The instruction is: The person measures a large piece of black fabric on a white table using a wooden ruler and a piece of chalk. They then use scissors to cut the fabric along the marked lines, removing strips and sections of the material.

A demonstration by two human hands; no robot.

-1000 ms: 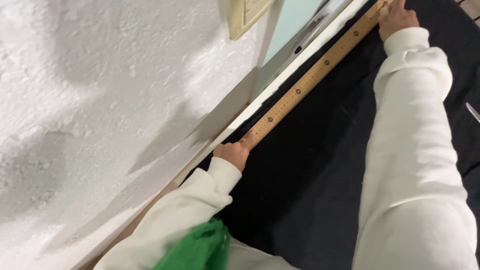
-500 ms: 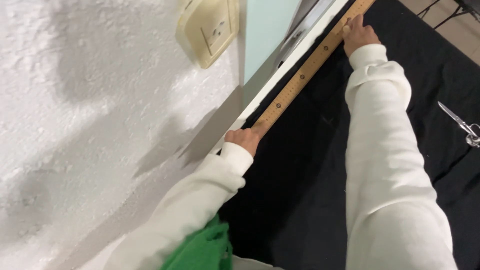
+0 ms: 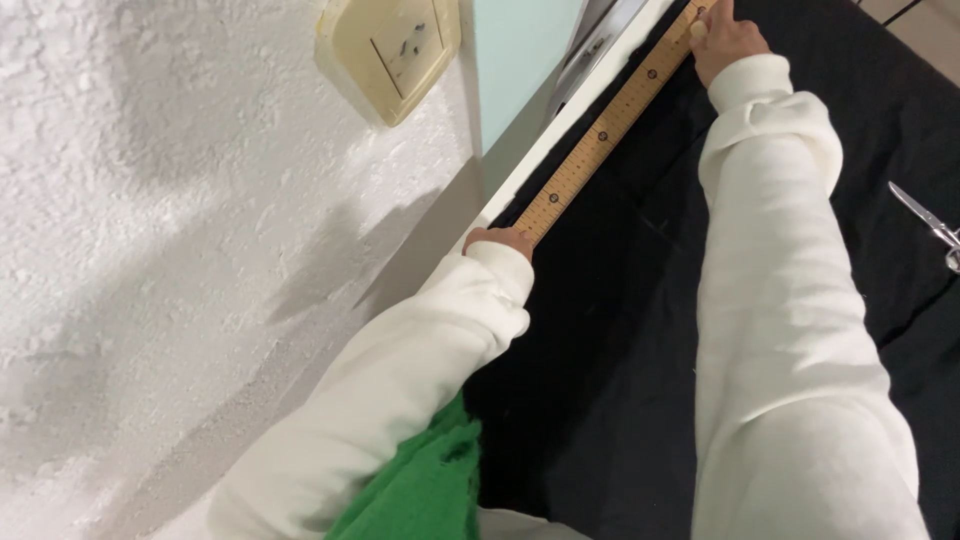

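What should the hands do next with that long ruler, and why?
Probably press the wooden ruler flat and steady. The left hand is at its near end and the right hand is on its far part, along the black fabric edge, so it looks lined up.

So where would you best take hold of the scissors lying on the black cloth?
Judging by pose, the scissors lie flat on the black cloth, blades pointing up-left, handles cut off at the right edge. Likely best gripped at the handle end, from the right and above, away from the blades.
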